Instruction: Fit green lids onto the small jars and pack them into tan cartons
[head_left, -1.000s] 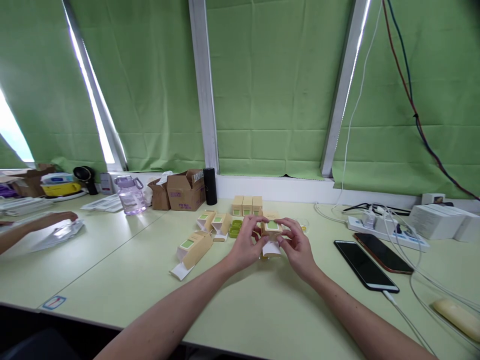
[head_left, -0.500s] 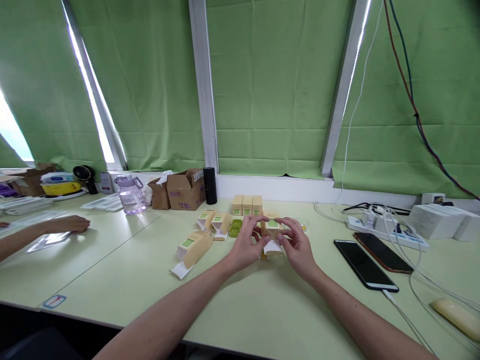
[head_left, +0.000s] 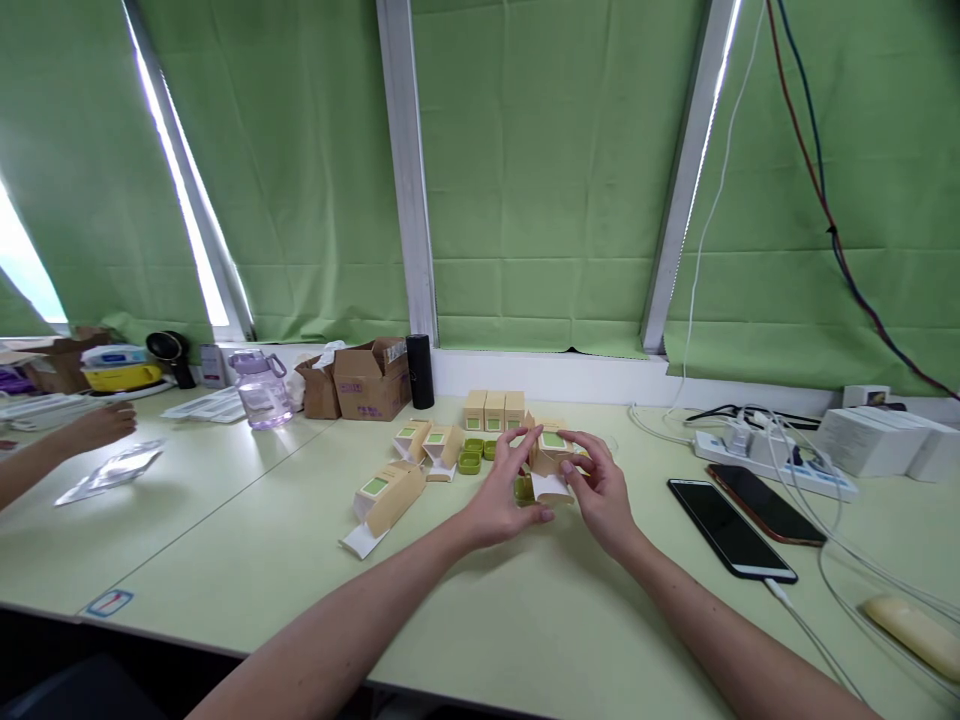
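A small tan cardboard box with a green label stands in front of me, its white-lined flap hanging open toward me. My right hand grips its right side between thumb and fingers. On the other side, my left hand is spread, with its fingertips by the box's upper left edge and its thumb apart below. A small green container shows between my left hand and the flap. More green containers sit just left of my hands. Several similar boxes lie nearby, including a longer open box.
Three closed boxes stand in a row behind. Two phones, a power strip and loose cables are on the right. A brown carton, black cylinder and water bottle stand farther back. Another person's hand is at far left.
The box has shifted slightly right and away from me. My left thumb has come off it and the left fingers have spread. The other person's hand has moved left, off a clear packet.
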